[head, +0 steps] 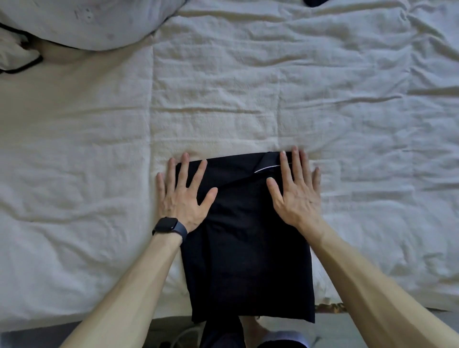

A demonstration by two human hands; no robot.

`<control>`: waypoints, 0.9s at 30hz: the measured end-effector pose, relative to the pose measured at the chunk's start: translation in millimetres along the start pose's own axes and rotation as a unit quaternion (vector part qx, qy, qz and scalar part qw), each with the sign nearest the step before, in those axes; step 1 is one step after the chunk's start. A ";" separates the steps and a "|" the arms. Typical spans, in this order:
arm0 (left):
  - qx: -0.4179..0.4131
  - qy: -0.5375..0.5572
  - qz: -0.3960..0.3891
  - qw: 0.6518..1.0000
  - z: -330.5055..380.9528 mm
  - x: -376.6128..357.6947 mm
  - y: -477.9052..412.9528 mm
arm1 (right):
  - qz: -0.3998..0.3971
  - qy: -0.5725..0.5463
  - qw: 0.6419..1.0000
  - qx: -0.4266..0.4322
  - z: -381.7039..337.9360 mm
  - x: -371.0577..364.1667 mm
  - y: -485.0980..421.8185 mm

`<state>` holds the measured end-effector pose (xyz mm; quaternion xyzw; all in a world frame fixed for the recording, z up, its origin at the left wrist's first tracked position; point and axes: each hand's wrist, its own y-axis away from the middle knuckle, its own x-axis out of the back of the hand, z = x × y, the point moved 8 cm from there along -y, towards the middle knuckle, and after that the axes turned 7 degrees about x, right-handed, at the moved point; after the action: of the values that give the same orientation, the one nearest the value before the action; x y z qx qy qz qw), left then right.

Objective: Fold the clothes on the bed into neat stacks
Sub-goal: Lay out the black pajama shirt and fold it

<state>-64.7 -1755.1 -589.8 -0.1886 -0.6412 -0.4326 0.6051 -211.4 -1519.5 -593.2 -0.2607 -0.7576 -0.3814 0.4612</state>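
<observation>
Left hand (182, 196) and right hand (296, 191) lay flat, fingers spread, pressing far corners of folded dark garment (246, 238) at near edge of bed (273, 99). Pillow (82, 22) far left; dark item (313, 2) at far edge, possibly clothing.

1. A white, wrinkled comforter (323, 87) is spread across nearly the whole view, and stitched seams are seen running through it.
2. A pale grey pillow (87, 22) is laid on it at the top left corner.
3. A white pillow edged with black piping (15, 54) is partly seen at the left edge, just beside the grey one.
4. A strip of grey floor (37, 335) is shown along the bottom edge.
5. A pale cable (183, 332), blurred, is seen on that floor.
</observation>
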 end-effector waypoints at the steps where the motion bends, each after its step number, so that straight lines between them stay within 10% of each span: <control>1: 0.001 0.020 -0.006 1.000 -1.8 4.0 3.2 | 0.016 -0.031 0.999 -0.017 3.7 4.7 10.3; 8: 0.139 0.214 0.035 0.966 -22.3 20.9 127.3 | 0.016 -0.295 0.939 -0.178 42.9 0.9 165.6; 15: 0.391 0.448 -0.206 0.777 -27.6 -72.2 287.3 | -0.099 -0.504 0.816 -0.265 47.6 -64.4 271.0; 27: 0.441 0.669 -0.186 0.569 -36.3 -88.6 306.1 | -0.031 -0.572 0.770 -0.281 47.4 -88.1 289.9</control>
<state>209.2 -1588.8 -576.9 0.5686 -0.1860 -0.2016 0.7755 20.0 -1318.3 -587.9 -0.5246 -0.7484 -0.3718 -0.1629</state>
